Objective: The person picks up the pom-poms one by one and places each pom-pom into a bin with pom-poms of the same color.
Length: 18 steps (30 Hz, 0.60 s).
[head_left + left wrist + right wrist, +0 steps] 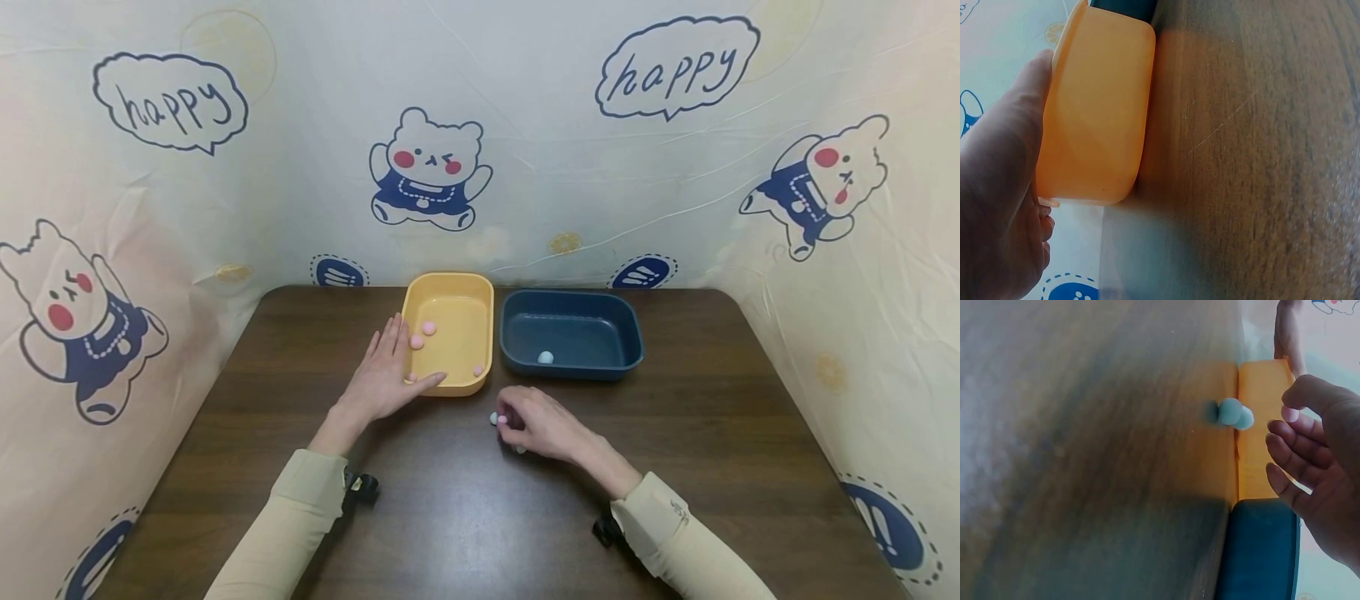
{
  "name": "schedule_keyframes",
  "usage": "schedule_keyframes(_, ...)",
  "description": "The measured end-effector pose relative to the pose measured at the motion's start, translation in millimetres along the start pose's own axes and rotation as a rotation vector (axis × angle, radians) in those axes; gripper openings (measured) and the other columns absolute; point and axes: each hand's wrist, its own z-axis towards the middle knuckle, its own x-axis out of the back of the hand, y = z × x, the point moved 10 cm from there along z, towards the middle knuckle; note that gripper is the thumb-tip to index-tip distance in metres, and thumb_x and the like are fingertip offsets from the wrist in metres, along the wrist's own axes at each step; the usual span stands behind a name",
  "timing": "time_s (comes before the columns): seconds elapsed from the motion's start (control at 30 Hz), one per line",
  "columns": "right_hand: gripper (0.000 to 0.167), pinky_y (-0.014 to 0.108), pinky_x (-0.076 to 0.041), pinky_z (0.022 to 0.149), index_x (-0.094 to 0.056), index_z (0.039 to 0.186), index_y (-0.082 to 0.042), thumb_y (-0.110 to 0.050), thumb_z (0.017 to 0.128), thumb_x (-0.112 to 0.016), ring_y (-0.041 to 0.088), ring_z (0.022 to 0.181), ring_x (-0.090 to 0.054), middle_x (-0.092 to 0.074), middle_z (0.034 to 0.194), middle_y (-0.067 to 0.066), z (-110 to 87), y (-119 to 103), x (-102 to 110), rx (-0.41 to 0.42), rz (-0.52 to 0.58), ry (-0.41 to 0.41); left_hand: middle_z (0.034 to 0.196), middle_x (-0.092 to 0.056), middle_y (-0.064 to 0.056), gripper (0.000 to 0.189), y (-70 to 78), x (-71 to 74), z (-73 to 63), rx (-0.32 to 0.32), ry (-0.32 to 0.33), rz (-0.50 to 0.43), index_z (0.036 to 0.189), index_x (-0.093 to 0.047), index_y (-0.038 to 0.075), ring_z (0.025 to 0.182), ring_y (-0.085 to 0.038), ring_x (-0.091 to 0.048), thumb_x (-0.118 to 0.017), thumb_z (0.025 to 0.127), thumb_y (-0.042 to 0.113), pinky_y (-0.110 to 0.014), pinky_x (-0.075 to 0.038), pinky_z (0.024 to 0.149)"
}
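My right hand (543, 423) pinches a small pink ball (1290, 414) between thumb and fingers, just above the table in front of the two containers. Two pale blue-green balls (1230, 411) lie on the table close to that hand; in the head view one ball (493, 418) shows left of the fingertips and another is partly covered by the hand. My left hand (381, 375) rests against the left and near rim of a yellow tray (450, 283), fingers straight and thumb spread along the near edge. Several pink balls (429, 328) lie inside the tray.
Right of the yellow tray stands a dark blue tray (573, 304), with a pale blue ball (545, 357) near its front wall. Both sit at the back of the brown wooden table (480, 533), before a printed cloth (540, 192) that hangs behind and at the sides.
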Motion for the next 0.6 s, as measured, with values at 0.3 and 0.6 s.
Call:
schedule_keyframes(0.3, 0.01, 0.024, -0.054, 0.077, -0.07, 0.106, -0.016, -0.015, 0.101, -0.078, 0.01, 0.084, -0.059, -0.068, 0.094, -0.004, 5.0, 2, 13, -0.009, -0.011, 0.048, 0.187, 0.003, -0.018, 0.136, -0.1, 0.7, 0.5, -0.004, 0.006, 0.007, 0.175, -0.006, 0.0, 0.175, -0.04, -0.006, -0.047, 0.09, 0.097, -0.064, -0.01, 0.141)
schedule_keyframes(0.6, 0.009, 0.026, -0.057, 0.08, -0.071, 0.108, -0.013, -0.014, 0.101, -0.077, 0.013, 0.088, -0.062, -0.07, 0.096, -0.003, 15.2, -4, 33, 0.015, -0.021, 0.132, 0.187, 0.004, -0.015, 0.135, 0.1, 0.9, -1.0, -0.001, 0.001, -0.02, 0.176, -0.007, 0.003, 0.176, -0.035, -0.002, -0.047, 0.089, 0.097, -0.061, -0.01, 0.142)
